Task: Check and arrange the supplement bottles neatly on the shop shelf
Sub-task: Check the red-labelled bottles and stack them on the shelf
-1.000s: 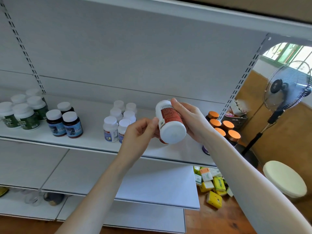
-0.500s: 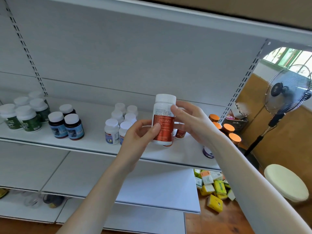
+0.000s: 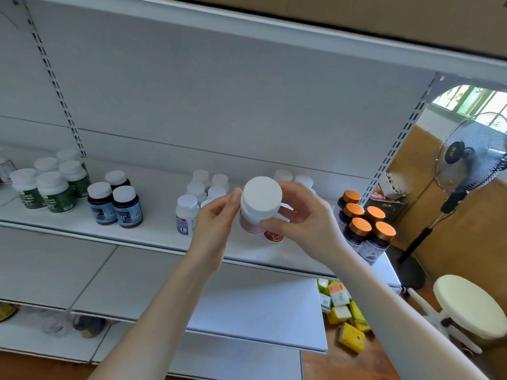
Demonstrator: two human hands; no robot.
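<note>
I see the bottle (image 3: 249,224) held up before the shelf (image 3: 153,229), white cap (image 3: 262,197) toward me (label mostly hidden), the left hand (image 3: 214,223) pinching its left side with curled fingers (image 3: 234,198) and the right hand (image 3: 301,215) curled round its right side.

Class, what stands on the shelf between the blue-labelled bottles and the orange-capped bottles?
Head view: white bottles, then red-labelled bottles partly hidden behind the held bottle.
</note>
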